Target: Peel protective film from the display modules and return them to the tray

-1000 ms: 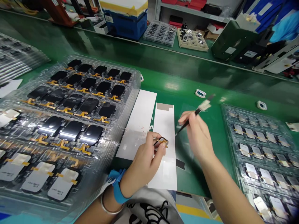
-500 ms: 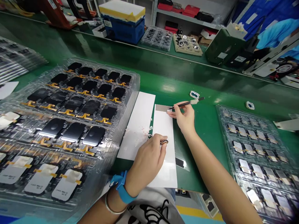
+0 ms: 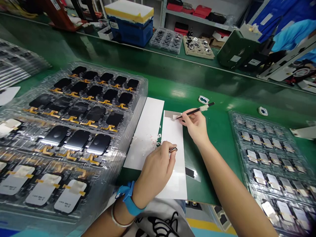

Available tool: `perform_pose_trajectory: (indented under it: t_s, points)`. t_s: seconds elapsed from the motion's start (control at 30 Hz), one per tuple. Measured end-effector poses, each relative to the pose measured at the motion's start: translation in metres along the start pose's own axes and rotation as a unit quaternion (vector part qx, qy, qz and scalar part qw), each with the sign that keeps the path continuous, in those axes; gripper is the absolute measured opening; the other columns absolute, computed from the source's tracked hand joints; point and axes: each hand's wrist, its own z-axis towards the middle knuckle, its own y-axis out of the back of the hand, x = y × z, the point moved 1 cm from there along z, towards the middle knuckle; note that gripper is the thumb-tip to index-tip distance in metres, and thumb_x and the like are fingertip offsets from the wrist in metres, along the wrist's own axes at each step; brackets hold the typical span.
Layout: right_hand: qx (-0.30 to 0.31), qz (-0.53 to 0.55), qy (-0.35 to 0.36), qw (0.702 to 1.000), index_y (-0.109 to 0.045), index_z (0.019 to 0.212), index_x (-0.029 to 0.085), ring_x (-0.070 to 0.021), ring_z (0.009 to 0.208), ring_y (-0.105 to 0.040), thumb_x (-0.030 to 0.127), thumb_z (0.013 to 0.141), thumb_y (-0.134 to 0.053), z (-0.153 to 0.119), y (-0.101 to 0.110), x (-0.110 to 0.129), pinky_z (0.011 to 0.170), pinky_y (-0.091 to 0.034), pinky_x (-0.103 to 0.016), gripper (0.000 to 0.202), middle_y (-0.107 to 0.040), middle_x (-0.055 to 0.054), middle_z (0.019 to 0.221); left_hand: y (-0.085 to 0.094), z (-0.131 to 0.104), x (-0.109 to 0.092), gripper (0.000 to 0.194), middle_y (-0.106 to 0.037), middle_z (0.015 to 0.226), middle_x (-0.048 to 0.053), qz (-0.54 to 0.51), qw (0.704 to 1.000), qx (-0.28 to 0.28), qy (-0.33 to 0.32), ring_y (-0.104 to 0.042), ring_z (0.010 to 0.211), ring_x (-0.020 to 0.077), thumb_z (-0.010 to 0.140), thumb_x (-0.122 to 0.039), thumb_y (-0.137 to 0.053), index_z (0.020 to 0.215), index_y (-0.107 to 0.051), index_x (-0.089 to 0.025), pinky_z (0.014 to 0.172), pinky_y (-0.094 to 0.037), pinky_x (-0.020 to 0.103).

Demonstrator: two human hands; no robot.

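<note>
My right hand [image 3: 196,126] is closed around black tweezers [image 3: 194,112] with a pale fuzzy wrap near the back end. Their tip meets the sheet's far end, beside a small white piece [image 3: 176,116] on a grey-brown strip [image 3: 169,114]. Below the strip extends a long white sheet [image 3: 172,131]. Over its middle, my left hand [image 3: 154,171] pinches a small dark piece with a shiny rim [image 3: 173,149], mostly hidden by the fingers. A second white sheet [image 3: 148,121] lies to the left, with tiny white and reddish scraps [image 3: 158,138] about its right edge.
Stacked clear trays of dark watch-like screens [image 3: 96,112] with orange flex cables stand at left. On the right is another clear tray [image 3: 249,144] with silvery parts. Two small white frames [image 3: 203,99] lie toward the back. A dark strip on clear film [image 3: 190,172] rests near the front edge.
The tweezers' tip has moved left and slightly nearer along the strip's end, and the white piece now shows farther left. My right hand has shifted a little; my left hand stays put.
</note>
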Motion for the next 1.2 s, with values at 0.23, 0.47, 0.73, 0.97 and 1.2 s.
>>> perform_pose_trajectory:
  t_s: [0.23, 0.47, 0.73, 0.97, 1.2]
  points:
    - [0.009, 0.015, 0.015, 1.0, -0.055, 0.084, 0.021, -0.0187, 0.076, -0.071, 0.061, 0.067, -0.08, 0.002, 0.002, 0.009, 0.07, -0.06, -0.032, 0.05, -0.067, 0.0, 0.075, -0.001, 0.001, 0.0, 0.012, -0.068, 0.114, 0.012, -0.014, 1.0, -0.017, -0.005, -0.066, 0.105, 0.0265, 0.103, -0.023, -0.038, 0.112, -0.046, -0.021, 0.083, -0.05, 0.038]
    - [-0.006, 0.062, 0.029, 0.998, -0.063, 0.085, 0.021, -0.0182, 0.075, -0.072, 0.035, 0.083, -0.077, -0.057, 0.003, 0.066, 0.073, -0.063, -0.032, 0.02, -0.068, -0.002, 0.083, 0.005, -0.001, -0.004, 0.007, -0.069, 0.091, 0.005, -0.244, 0.964, -0.091, 0.064, -0.067, 0.084, 0.0179, 0.103, -0.028, -0.045, 0.105, -0.046, -0.022, 0.076, -0.05, 0.029]
    - [-0.105, 0.128, 0.046, 0.985, -0.058, 0.094, 0.024, -0.0199, 0.084, -0.074, 0.023, 0.092, -0.067, -0.131, -0.018, 0.051, 0.07, -0.065, -0.03, 0.009, -0.065, -0.001, 0.085, 0.009, -0.003, -0.01, 0.014, -0.055, 0.07, -0.005, -0.484, 0.869, -0.006, 0.105, -0.04, 0.051, 0.0085, 0.104, -0.038, -0.039, 0.104, -0.039, -0.024, 0.051, -0.035, 0.021]
    - [-0.093, 0.155, 0.007, 0.983, -0.055, 0.09, 0.024, -0.0209, 0.081, -0.074, 0.028, 0.089, -0.07, -0.13, -0.022, 0.043, 0.066, -0.063, -0.03, 0.015, -0.066, -0.001, 0.082, 0.013, -0.003, -0.011, 0.029, -0.054, 0.067, -0.004, -0.519, 0.85, 0.021, 0.09, -0.036, 0.052, 0.0115, 0.1, -0.052, -0.038, 0.103, -0.039, -0.024, 0.053, -0.03, 0.025]
    - [-0.069, 0.152, 0.003, 0.986, -0.056, 0.091, 0.024, -0.0199, 0.082, -0.074, 0.025, 0.09, -0.069, -0.131, -0.019, 0.042, 0.07, -0.064, -0.029, 0.013, -0.067, -0.001, 0.083, 0.012, -0.005, -0.008, 0.017, -0.05, 0.065, -0.006, -0.48, 0.871, 0.009, 0.105, -0.037, 0.055, 0.0108, 0.102, -0.042, -0.042, 0.103, -0.04, -0.025, 0.051, -0.028, 0.02]
